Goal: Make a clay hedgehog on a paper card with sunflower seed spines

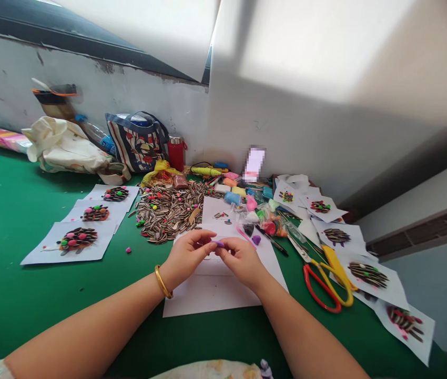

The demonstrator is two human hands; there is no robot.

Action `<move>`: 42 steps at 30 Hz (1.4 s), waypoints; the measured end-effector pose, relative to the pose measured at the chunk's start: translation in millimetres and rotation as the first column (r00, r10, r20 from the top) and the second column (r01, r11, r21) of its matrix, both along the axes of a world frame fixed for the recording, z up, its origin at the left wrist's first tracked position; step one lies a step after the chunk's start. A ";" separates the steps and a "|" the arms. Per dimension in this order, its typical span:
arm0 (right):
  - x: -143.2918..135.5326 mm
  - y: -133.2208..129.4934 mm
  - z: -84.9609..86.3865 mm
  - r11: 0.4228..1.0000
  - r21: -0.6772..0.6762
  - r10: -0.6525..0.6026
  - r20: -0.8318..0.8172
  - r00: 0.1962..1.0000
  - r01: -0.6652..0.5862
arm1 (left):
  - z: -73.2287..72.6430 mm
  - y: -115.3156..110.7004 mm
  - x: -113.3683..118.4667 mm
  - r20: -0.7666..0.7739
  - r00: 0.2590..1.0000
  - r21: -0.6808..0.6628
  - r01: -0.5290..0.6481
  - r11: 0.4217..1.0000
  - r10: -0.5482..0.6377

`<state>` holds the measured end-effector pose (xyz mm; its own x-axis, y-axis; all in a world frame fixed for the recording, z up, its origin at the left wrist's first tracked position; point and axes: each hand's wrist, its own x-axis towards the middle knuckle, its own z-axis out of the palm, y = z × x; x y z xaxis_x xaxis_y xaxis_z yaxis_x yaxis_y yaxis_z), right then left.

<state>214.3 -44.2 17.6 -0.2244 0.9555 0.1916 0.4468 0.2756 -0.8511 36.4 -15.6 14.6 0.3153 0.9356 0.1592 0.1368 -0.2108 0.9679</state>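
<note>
Between the fingertips of both hands is a small strip of purple modelling clay. My left hand, with a gold bangle at the wrist, pinches one end. My right hand pinches the other. Both are above a white sheet of paper that lies on the green table. A purple lump of clay rests just beyond my right hand, beside a black lump and a black pen. Behind my left hand spreads a pile of striped sunflower seeds.
Scissors with red and yellow handles lie at right. White cards with seed figures line the left and right. Clay packets, a propped phone, a red flask and bags stand toward the wall.
</note>
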 end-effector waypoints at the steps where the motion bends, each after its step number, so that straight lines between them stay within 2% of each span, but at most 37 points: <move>1: 0.1 -0.2 -0.6 1.000 0.012 -0.015 0.033 0.999 0.014 | -0.3 -0.5 -0.5 -0.032 0.999 0.059 0.000 0.998 0.002; 4: -1.4 -1.9 -0.5 0.999 0.032 -0.040 0.119 0.992 0.036 | 1.2 -1.7 -1.9 -0.138 0.990 0.196 0.048 0.979 -0.021; 10: -2.5 -2.2 2.8 1.000 0.016 0.019 0.034 0.999 -0.020 | 6.1 -0.3 -2.7 -0.106 0.994 0.159 0.058 0.985 -0.042; 13: -2.0 -1.9 2.6 0.999 0.040 0.009 0.073 0.997 -0.012 | 4.5 -0.4 -2.9 -0.090 0.996 0.204 0.038 0.978 -0.020; 17: -3.2 -3.0 1.8 0.998 0.057 -0.014 0.136 0.991 0.006 | 3.6 -1.4 -2.8 -0.148 0.989 0.244 0.047 0.969 -0.011; 23: -2.0 -1.9 1.5 1.000 0.004 0.013 -0.004 1.000 -0.013 | 4.4 -0.1 -3.5 -0.117 0.993 0.210 0.039 0.977 -0.014; 28: -2.2 -2.2 1.2 1.000 0.013 -0.018 0.058 0.998 0.018 | 4.5 -1.3 -3.1 -0.128 0.992 0.258 0.051 0.965 -0.018; 35: -2.1 -1.0 -1.2 1.000 -0.014 -0.003 -0.027 1.000 0.003 | 3.6 1.6 -3.5 -0.105 0.994 0.164 0.040 0.986 -0.023; 39: -2.9 -1.6 -1.0 1.000 0.010 -0.018 0.060 0.998 0.018 | 3.2 0.1 -3.5 -0.125 0.992 0.222 0.047 0.974 -0.019; 42: -3.5 -1.5 -1.0 1.000 -0.014 -0.011 0.034 0.999 0.012 | 5.1 -0.4 -3.3 -0.148 0.989 0.242 0.039 0.969 -0.002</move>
<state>210.8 -45.7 16.7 -0.2197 0.9606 0.1703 0.4786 0.2582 -0.8392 33.1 -16.0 19.7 0.3706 0.8672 0.3326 0.2655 -0.4421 0.8568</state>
